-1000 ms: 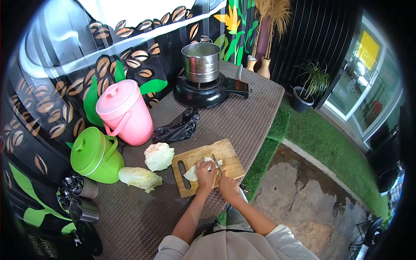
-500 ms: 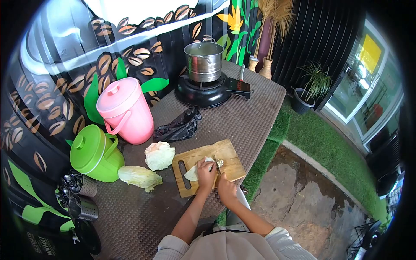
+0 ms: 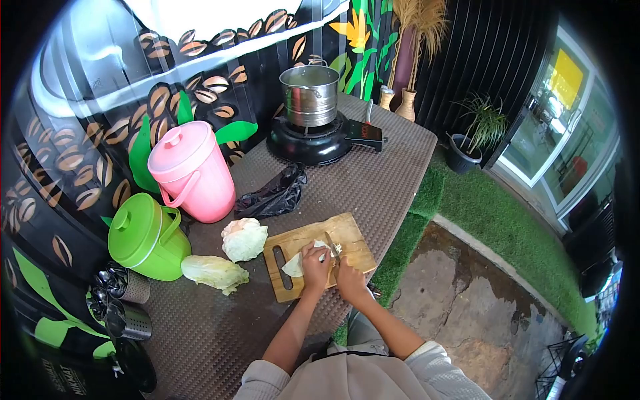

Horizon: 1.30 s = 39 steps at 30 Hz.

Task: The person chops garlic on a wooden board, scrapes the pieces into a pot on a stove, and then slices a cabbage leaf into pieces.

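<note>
A wooden cutting board point(image 3: 347, 227) with a handle slot lies near the front edge of the table. Under my left hand point(image 3: 315, 267) is a pale piece of cabbage point(image 3: 292, 268), which the curled fingers hold against the board. My right hand point(image 3: 350, 280) is closed around the handle of a knife point(image 3: 329, 239); its blade points away from me, beside the left fingertips. Small chopped bits point(image 3: 338, 249) lie by the blade. Left of the board sit a round cabbage point(image 3: 244, 239) and a longer napa cabbage point(image 3: 215, 274).
A steel pot point(image 3: 309, 97) stands on a black portable stove point(image 3: 307, 147) at the back. Closer are a crumpled black plastic bag point(image 3: 275, 193), a pink lidded container point(image 3: 193, 173), a green one point(image 3: 148, 233) and metal cutlery holders point(image 3: 129, 320).
The knife and my right hand have shifted slightly, with the blade now lying closer to the left fingers. The view has moved a little; the other things stay in place.
</note>
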Motion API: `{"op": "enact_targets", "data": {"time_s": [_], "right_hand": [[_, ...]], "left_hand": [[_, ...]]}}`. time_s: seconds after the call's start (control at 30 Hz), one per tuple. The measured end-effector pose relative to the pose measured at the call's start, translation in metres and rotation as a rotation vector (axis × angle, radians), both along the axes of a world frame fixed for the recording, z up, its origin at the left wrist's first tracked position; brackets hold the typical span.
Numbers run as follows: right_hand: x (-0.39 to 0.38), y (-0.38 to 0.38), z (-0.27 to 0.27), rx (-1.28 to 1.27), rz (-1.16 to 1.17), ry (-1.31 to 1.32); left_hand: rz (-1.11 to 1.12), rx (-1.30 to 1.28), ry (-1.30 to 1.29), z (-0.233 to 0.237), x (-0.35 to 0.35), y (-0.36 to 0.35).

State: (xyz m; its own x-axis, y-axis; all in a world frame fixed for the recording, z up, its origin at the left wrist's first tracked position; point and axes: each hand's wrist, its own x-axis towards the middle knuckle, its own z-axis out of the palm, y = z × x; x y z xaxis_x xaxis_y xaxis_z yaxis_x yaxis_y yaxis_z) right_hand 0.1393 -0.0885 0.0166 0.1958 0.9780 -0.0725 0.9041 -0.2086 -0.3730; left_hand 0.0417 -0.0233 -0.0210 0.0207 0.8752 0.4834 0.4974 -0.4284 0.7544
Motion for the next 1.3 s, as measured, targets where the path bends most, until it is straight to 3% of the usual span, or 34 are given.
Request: {"op": "enact_targets", "data": {"time_s": [0.1, 0.37, 0.57, 0.63, 0.73, 0.93, 1.07, 1.13, 1.3], "right_hand": [[0.004, -0.005, 0.017, -0.022, 0.068, -0.001], [-0.017, -0.022, -0.023, 0.070, -0.062, -0.131], [0.007, -0.014, 0.005, 0.044, 0.115, -0.080], [-0.004, -0.025, 0.022, -0.021, 0.056, -0.068], [-0.021, -0.019, -0.019, 0.020, -0.096, -0.135], [0.003, 0.005, -0.002, 0.060, 0.071, -0.038], [-0.006, -0.011, -0.004, 0.042, 0.074, -0.083], [-0.019, -0.017, -0.013, -0.001, -0.073, -0.076], [-0.011, -0.005, -0.007, 0.020, -0.044, -0.049]], "left_hand": [[0.019, -0.023, -0.030, 0.003, 0.002, -0.002], [-0.001, 0.001, 0.019, 0.000, 0.000, 0.002], [-0.003, -0.024, -0.010, 0.002, 0.000, -0.001], [-0.007, -0.036, -0.015, 0.000, 0.000, 0.000], [-0.033, 0.015, 0.018, -0.002, -0.001, 0.001], [-0.020, -0.034, -0.036, -0.001, 0.001, 0.000], [-0.019, -0.036, -0.035, 0.001, 0.000, -0.002], [-0.017, -0.025, -0.028, 0.001, -0.001, 0.000], [-0.011, -0.015, 0.005, 0.001, 0.000, 0.000]]}}
